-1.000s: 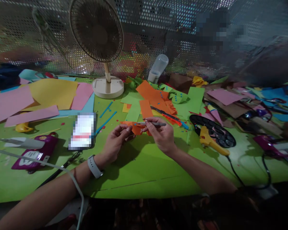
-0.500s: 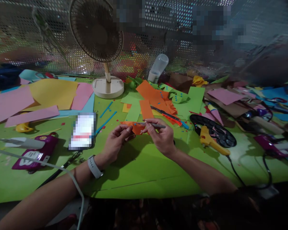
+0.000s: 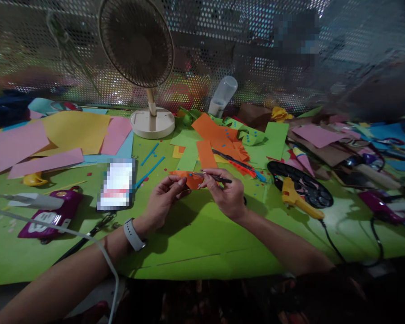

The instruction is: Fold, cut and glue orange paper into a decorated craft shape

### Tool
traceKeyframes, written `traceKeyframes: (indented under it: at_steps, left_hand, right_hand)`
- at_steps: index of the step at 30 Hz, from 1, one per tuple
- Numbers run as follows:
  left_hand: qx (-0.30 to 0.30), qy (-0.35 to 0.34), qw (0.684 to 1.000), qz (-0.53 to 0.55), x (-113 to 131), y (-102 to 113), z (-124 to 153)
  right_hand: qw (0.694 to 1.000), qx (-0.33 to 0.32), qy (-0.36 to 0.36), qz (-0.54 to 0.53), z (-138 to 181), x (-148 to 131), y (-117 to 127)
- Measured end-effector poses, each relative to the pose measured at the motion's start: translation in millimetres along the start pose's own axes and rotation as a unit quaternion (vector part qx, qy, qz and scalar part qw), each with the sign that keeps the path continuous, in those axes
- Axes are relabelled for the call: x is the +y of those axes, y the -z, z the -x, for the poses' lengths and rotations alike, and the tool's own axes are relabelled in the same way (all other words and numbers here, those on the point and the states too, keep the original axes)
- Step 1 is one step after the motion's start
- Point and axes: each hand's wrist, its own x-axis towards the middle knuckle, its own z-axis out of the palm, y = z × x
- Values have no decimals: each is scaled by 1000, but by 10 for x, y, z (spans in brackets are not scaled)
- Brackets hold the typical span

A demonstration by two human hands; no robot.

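Observation:
My left hand (image 3: pixel 164 198), with a watch on its wrist, pinches a small piece of orange paper (image 3: pixel 193 182) between thumb and fingers. My right hand (image 3: pixel 226 192) grips slim metal tweezers (image 3: pixel 219 178) like a pen. Their tip points left and meets the orange paper at a tiny blue bit. Just beyond the hands lie an orange paper strip (image 3: pixel 206 155), green paper (image 3: pixel 188 157) and a cutter knife (image 3: pixel 238 163) with an orange-red handle. Blue paper strips (image 3: pixel 151 170) rest left of the hands. My fingers partly hide the paper and the tweezers.
A fan (image 3: pixel 151 123) and a clear bottle (image 3: pixel 224 94) stand at the back. A phone (image 3: pixel 116 184) and a purple power strip (image 3: pixel 52 216) with a white cable sit left. Right are a black palette (image 3: pixel 319 191) and a yellow glue gun (image 3: pixel 302 204) with its cord.
The tweezers have turned slightly in my right hand, their back end a little lower. Both hands keep nearly the same place, and the orange paper stays pinched.

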Motion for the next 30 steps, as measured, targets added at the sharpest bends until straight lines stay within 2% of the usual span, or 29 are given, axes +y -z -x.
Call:
traceKeyframes:
  at_steps: [11, 15, 18, 22, 26, 30]
  left_hand:
    - [-13, -1, 1000, 8, 11, -7, 4]
    - [-19, -5, 1000, 10, 7, 6, 9]
    - [-18, 7, 1000, 9, 15, 3, 15]
    - [-22, 9, 1000, 14, 28, -6, 20]
    - [-29, 5, 999, 24, 26, -2, 19]
    - [-25, 13, 999, 34, 21, 2, 11]
  right_hand:
    - [998, 8, 55, 21, -10, 1, 40]
    - [990, -27, 117, 72, -78, -1, 143]
    - [973, -66, 177, 135, -146, -8, 200]
    - [952, -110, 232, 164, -179, 19, 193]
    - [948, -115, 242, 169, -159, 40, 166]
    - [962, -100, 196, 163, -175, 17, 194]
